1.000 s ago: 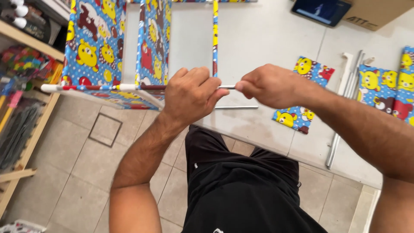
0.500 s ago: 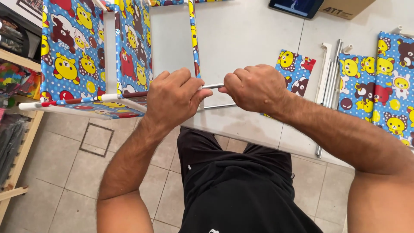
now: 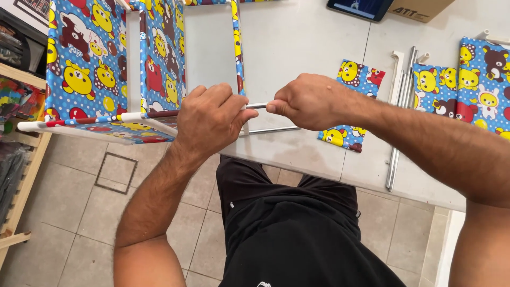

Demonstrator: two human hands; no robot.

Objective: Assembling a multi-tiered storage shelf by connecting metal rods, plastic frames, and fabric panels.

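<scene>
My left hand point(image 3: 210, 118) is closed around a corner of a small frame point(image 3: 133, 116) covered in blue cartoon-print fabric that overhangs the table's left edge. My right hand point(image 3: 305, 101) pinches the end of a thin metal rod point(image 3: 256, 106) that runs into the corner under my left hand. Only a short bit of the rod shows between the two hands. A second metal rod point(image 3: 273, 129) lies on the table just below them.
The white table point(image 3: 313, 154) carries folded cartoon-print fabric pieces point(image 3: 350, 74), several metal rods point(image 3: 396, 159) with a white plastic part point(image 3: 397, 64), a tablet point(image 3: 356, 8) and a cardboard box point(image 3: 419, 8). A wooden shelf point(image 3: 16, 202) stands at the left over tiled floor.
Both hands and the frame have drifted left in the view. My hands are closer together, with less rod showing between them.
</scene>
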